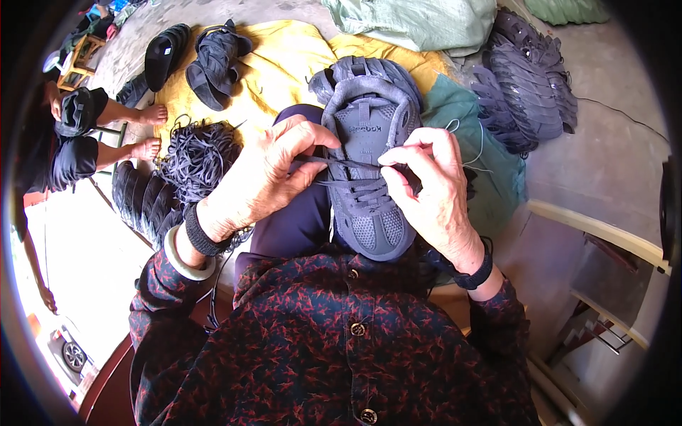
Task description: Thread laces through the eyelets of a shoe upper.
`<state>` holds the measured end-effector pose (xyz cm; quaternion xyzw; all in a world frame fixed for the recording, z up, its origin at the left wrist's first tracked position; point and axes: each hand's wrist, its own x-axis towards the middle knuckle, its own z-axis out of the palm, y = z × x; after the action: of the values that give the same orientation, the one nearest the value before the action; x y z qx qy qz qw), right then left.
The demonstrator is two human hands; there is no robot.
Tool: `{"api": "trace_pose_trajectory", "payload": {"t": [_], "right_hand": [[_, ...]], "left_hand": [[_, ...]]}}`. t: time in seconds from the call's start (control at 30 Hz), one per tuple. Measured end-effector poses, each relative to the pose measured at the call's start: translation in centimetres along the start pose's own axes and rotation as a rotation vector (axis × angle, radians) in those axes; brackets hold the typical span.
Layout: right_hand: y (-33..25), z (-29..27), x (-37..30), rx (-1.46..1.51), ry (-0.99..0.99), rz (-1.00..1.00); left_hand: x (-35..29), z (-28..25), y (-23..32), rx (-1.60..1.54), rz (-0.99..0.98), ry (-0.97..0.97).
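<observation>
A dark grey sneaker upper [387, 231] rests on my lap with its toe toward me. Its lower eyelet rows are threaded with dark laces [359, 190]. My left hand [273, 167] is at the left eyelet edge, thumb and forefinger closed on a shoelace that runs across the tongue [360, 124]. On the other side my right hand [433, 188] pinches at the right eyelet edge, thumb near forefinger; the lace end there is mostly hidden by the fingers. Beyond the collar, another dark shoe upper [376, 66] lies against this one.
A tangled heap of dark laces [199, 153] sits left of my knee, beside stacked shoe uppers [142, 202]. More uppers [529, 85] are piled at the far right. Yellow cloth [277, 53] and a pale green sack [419, 21] lie ahead. Another person's bare foot [145, 149] is at left.
</observation>
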<state>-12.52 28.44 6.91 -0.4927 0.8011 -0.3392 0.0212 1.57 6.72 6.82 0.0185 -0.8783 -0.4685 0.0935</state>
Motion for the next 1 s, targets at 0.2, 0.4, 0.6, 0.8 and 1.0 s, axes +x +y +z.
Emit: {"api": "trace_pose_trajectory", "payload": {"t": [0.2,0.4,0.6,0.8,1.0], "right_hand": [[0.2,0.0,0.3,-0.003,-0.001,0.014],[0.0,0.1,0.4,0.006,0.02,0.033],[0.1,0.2,0.4,0.018,0.039,0.05],[-0.1,-0.5,0.6,0.026,0.019,0.067],[-1.2,-0.8,0.8,0.13,-0.013,0.109]], "left_hand": [[0.1,-0.4,0.2,-0.161,-0.061,-0.072],[0.2,-0.6,0.0,-0.302,-0.472,-0.185],[-0.5,-0.1,-2.7,0.594,0.135,0.166],[-1.2,0.1,1.4,0.044,-0.12,0.014],[-1.0,0.9,0.4,-0.054,-0.209,-0.148]]}}
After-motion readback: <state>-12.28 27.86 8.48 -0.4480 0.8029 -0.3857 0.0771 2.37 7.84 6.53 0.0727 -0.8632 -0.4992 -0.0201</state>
